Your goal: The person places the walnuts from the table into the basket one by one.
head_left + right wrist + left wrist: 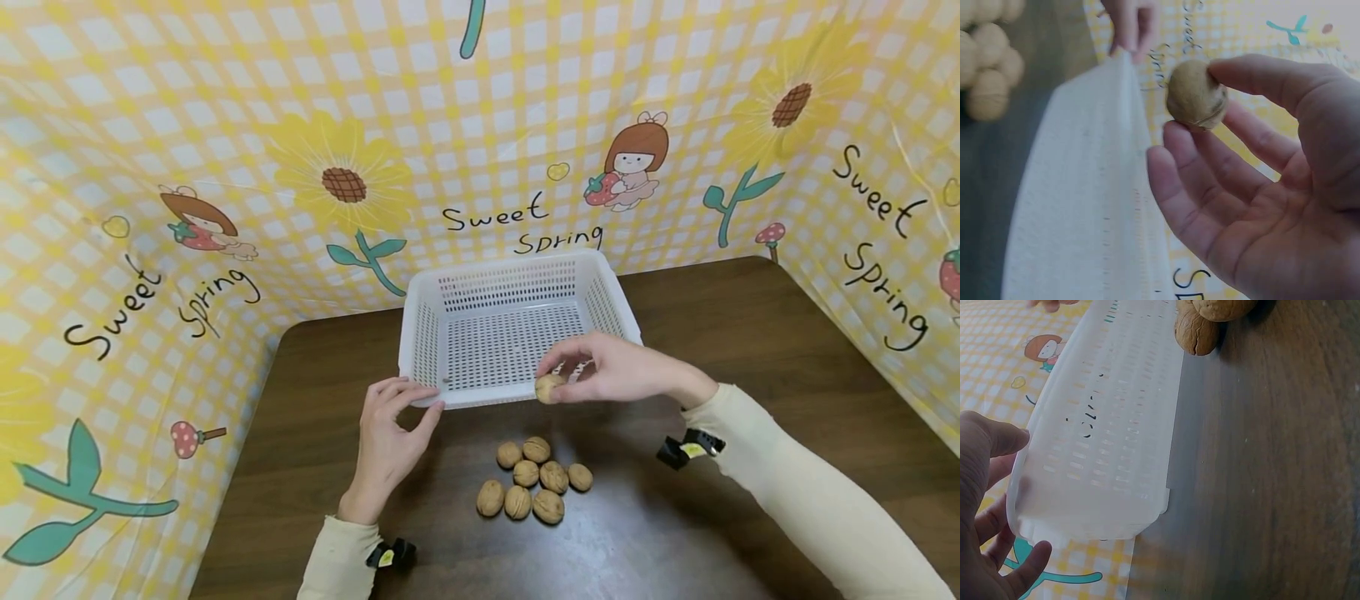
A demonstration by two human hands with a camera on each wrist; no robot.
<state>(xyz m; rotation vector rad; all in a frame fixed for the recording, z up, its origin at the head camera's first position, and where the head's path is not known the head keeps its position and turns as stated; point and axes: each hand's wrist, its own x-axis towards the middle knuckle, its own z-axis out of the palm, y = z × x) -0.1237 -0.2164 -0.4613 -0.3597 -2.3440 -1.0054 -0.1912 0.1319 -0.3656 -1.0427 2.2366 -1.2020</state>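
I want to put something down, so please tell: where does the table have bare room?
Bare table lies right of the basket, between patterned cloth and right sleeve, and left of it, beyond the left hand. It is crowded in front, where eight walnuts cluster.

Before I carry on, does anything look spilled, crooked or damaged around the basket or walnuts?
Nothing stands out. The white basket sits upright, with no visible damage; the left hand holds its near left corner. Eight walnuts lie grouped on the table, and the right hand pinches another walnut.
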